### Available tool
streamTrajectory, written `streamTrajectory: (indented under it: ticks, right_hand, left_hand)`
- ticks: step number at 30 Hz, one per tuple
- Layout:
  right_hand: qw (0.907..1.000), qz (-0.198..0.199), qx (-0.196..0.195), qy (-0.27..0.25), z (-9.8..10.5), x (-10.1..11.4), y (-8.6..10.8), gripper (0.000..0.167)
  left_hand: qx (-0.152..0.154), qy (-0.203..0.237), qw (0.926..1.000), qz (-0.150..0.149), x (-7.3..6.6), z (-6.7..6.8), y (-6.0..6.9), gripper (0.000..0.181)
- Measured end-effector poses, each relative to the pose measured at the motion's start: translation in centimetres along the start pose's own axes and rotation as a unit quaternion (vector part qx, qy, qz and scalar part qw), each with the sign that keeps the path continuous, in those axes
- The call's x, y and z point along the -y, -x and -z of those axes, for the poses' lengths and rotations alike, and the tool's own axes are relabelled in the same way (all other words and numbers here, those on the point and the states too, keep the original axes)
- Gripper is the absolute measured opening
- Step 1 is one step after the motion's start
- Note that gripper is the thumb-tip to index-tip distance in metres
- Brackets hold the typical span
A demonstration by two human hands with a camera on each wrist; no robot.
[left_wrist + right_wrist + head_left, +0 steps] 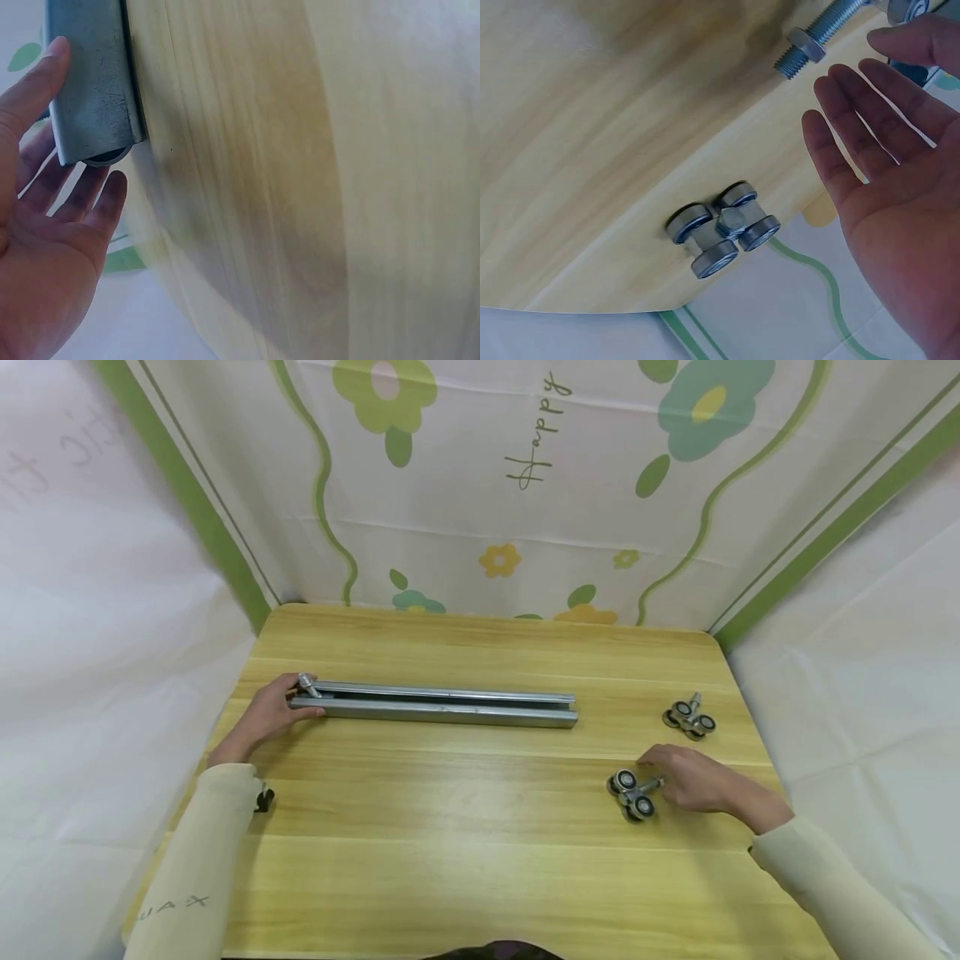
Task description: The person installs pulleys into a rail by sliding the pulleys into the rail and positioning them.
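My left hand (268, 717) holds the left end of a slotted metal rail (450, 712), the thumb on its near side and the other fingers beyond the end. A threaded bolt (308, 685) sticks up from the slot there, and part of a wheel (109, 157) shows under the rail's end in the left wrist view. Beside the nearer four-wheeled roller (632, 795) is my right hand (697, 781), fingers extended and thumb apart. That roller's bolt (829, 28) points towards the hand. Whether they touch, I cannot tell.
Another wheeled roller (688, 718) lies on the wooden table (420, 877), farther back at the right, its bolt pointing away. A flower-printed cloth (465, 510) hangs behind the table, and white cloth (862, 693) hangs at the sides.
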State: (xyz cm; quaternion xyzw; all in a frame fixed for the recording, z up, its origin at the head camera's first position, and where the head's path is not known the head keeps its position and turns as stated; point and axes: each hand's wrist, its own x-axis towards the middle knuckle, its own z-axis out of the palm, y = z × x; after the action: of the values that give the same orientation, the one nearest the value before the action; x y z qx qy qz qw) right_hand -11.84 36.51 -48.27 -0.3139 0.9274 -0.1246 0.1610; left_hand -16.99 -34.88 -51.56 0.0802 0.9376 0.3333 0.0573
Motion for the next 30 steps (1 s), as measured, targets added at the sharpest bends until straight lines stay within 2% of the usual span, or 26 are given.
streamTrajectory:
  ticks: [4,9,19,24,30]
  right_hand:
    - [0.9999,0.004,0.008,-0.005,-0.5,-0.2,0.6,0.049]
    - [0.9999,0.009,0.006,-0.007,-1.2,-0.4,0.8,0.041]
    - [0.9985,0.032,-0.043,-0.003,-2.5,-0.7,0.5,0.024]
    - [0.9990,0.025,-0.036,0.010,-2.5,-0.9,0.3,0.022]
    - [0.9997,0.018,-0.015,-0.001,-2.1,-1.0,0.3,0.019]
  left_hand:
    - [-0.007,0.000,1.0000,-0.006,0.0,-0.1,0.0,0.065]
    - [-0.008,0.000,1.0000,0.000,0.0,-0.2,0.0,0.064]
    - [-0.018,0.006,0.9998,0.006,-0.1,-0.5,0.1,0.064]
    - [-0.023,0.007,0.9997,0.003,-0.2,-0.6,0.1,0.064]
    - [-0.026,0.002,0.9996,0.003,0.0,-0.6,0.0,0.063]
